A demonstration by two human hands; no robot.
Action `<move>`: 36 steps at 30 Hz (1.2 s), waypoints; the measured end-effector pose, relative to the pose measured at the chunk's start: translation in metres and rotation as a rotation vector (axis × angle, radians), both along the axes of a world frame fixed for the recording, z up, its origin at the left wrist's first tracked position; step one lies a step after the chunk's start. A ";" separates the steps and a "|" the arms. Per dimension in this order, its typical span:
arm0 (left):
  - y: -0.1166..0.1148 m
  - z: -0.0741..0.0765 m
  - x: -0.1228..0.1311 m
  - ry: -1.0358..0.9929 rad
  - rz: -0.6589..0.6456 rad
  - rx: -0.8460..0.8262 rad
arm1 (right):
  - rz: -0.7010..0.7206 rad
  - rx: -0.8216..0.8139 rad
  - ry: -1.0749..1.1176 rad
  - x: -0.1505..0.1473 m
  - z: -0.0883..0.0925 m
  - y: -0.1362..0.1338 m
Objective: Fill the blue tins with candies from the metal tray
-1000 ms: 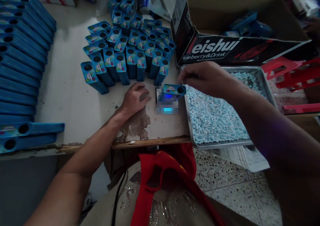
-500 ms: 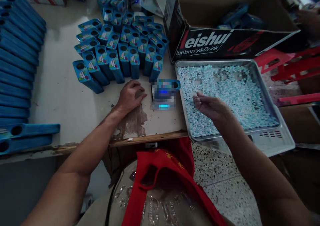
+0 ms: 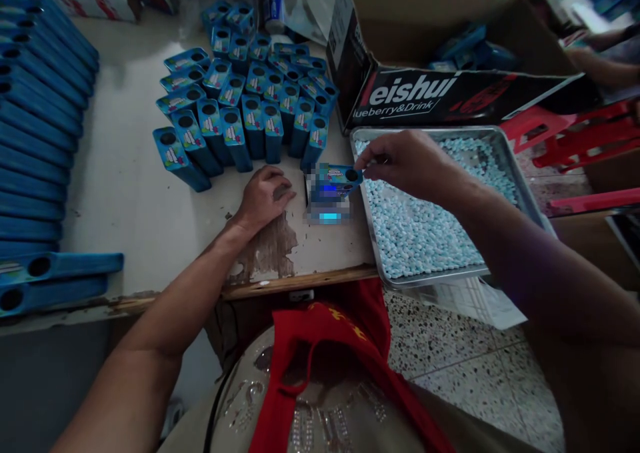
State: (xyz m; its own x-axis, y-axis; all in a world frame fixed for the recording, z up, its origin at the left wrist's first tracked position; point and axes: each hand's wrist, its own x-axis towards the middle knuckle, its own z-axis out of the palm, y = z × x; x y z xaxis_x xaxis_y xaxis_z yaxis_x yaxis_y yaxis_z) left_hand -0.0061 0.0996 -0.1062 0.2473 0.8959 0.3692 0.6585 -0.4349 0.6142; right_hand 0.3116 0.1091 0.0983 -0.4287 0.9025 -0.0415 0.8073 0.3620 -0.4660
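Note:
A small blue box (image 3: pixel 341 173) with a dark round hole in its top lies on a device with a lit display (image 3: pixel 327 217), partly blurred out. At the hole end of that box, my right hand (image 3: pixel 400 163) is closed in a pinch; what the fingertips hold, if anything, is too small to make out. My left hand (image 3: pixel 265 196) rests on the table (image 3: pixel 320 249), fingers loosely curled and thumb apart, holding nothing, just left of the device. Beneath my right hand and forearm, a metal tray (image 3: pixel 376 256) holds many small pale blue and white pieces (image 3: pixel 425 233).
Several upright blue boxes (image 3: pixel 235 133) with holes stand beyond my left hand. More blue boxes (image 3: pixel 35 153) are stacked at the left. An open black carton (image 3: pixel 415 93) with blue boxes inside is behind the tray. Red stools (image 3: pixel 575 129) and another person's hand (image 3: pixel 600 63) are at right.
My right hand has moved from over the pieces in the tray, up and left to the hole of the blue box. My left hand has stayed in place.

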 end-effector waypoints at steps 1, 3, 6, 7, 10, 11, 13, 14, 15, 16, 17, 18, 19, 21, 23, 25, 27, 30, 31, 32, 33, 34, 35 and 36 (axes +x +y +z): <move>0.000 0.000 0.000 -0.005 -0.007 0.001 | -0.006 -0.007 -0.004 -0.001 -0.001 -0.002; 0.000 0.000 0.000 -0.011 -0.019 -0.003 | -0.018 -0.001 0.005 -0.001 -0.001 -0.006; 0.000 0.000 0.000 -0.018 -0.025 -0.007 | -0.033 0.047 0.017 -0.004 -0.003 -0.011; 0.000 0.000 0.000 -0.019 -0.023 -0.006 | -0.037 0.060 0.010 -0.005 -0.003 -0.012; 0.001 -0.001 0.001 -0.013 -0.014 -0.006 | -0.054 0.067 0.008 -0.007 -0.006 -0.012; 0.001 -0.001 0.002 -0.013 -0.012 -0.007 | -0.065 0.057 0.033 -0.007 -0.007 -0.011; 0.000 0.000 0.002 -0.030 -0.010 0.002 | -0.104 0.024 0.142 -0.004 -0.007 -0.008; -0.001 0.000 0.001 -0.047 -0.007 0.015 | -0.132 -0.007 0.220 -0.002 -0.007 -0.007; -0.003 0.000 0.000 -0.064 -0.005 0.032 | -0.163 -0.048 0.303 0.000 -0.006 -0.005; -0.006 0.001 -0.002 -0.078 -0.005 0.053 | -0.190 -0.097 0.378 0.003 -0.005 -0.004; -0.009 0.003 -0.004 -0.085 -0.006 0.074 | -0.209 -0.146 0.443 0.006 -0.005 -0.002; -0.013 0.006 -0.005 -0.085 -0.008 0.098 | -0.218 -0.186 0.494 0.008 -0.005 0.000; -0.016 0.011 -0.005 -0.078 -0.007 0.127 | -0.216 -0.206 0.534 0.011 -0.006 0.003; -0.023 0.026 0.002 -0.043 0.008 0.198 | -0.213 -0.184 0.602 0.013 -0.013 0.013; -0.026 0.048 0.022 0.037 -0.016 0.258 | -0.236 -0.156 0.652 0.010 -0.025 0.031; -0.025 0.073 0.053 0.175 -0.114 0.260 | -0.245 -0.148 0.643 0.000 -0.039 0.054; -0.023 0.097 0.085 0.345 -0.202 0.186 | -0.190 -0.085 0.518 -0.014 -0.052 0.075; -0.026 0.121 0.105 0.500 -0.174 0.036 | -0.046 0.091 0.112 -0.034 -0.062 0.089; -0.029 0.127 0.098 0.497 -0.138 0.006 | 0.003 0.136 -0.019 -0.038 -0.063 0.089; -0.034 0.133 0.084 0.473 -0.096 -0.011 | 0.031 0.169 -0.133 -0.039 -0.064 0.087; -0.039 0.139 0.062 0.439 -0.045 -0.017 | 0.067 0.202 -0.185 -0.039 -0.064 0.085; -0.046 0.146 0.035 0.403 0.016 -0.019 | 0.075 0.231 -0.218 -0.037 -0.064 0.083; -0.053 0.154 0.002 0.373 0.080 -0.018 | 0.015 0.258 -0.252 -0.035 -0.065 0.083; -0.062 0.163 -0.033 0.347 0.151 -0.015 | -0.030 0.270 -0.263 -0.033 -0.066 0.082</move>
